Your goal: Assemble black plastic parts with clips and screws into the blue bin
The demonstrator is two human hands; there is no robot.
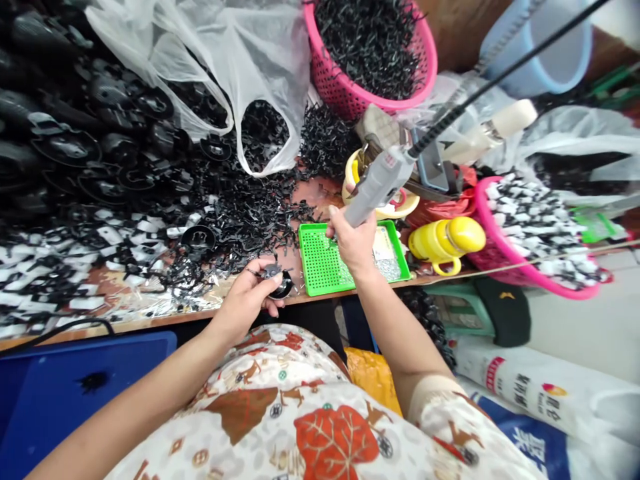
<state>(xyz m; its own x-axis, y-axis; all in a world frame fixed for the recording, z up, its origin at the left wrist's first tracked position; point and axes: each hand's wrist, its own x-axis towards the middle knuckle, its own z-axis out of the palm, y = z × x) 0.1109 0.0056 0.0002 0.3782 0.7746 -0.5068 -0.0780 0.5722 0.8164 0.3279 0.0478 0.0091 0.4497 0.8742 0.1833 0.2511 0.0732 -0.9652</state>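
My left hand is closed round a small round black plastic part, held at the near edge of the wooden table. My right hand grips a grey electric screwdriver whose cable runs up to the right. The tool hangs tilted above a green perforated tray that holds small screws. The screwdriver's tip is hidden behind my right hand.
Black plastic parts cover the table's left side, some under a clear plastic bag. A pink basket of black clips stands behind; another pink basket sits right. A yellow mug lies beside the tray. A blue crate is lower left.
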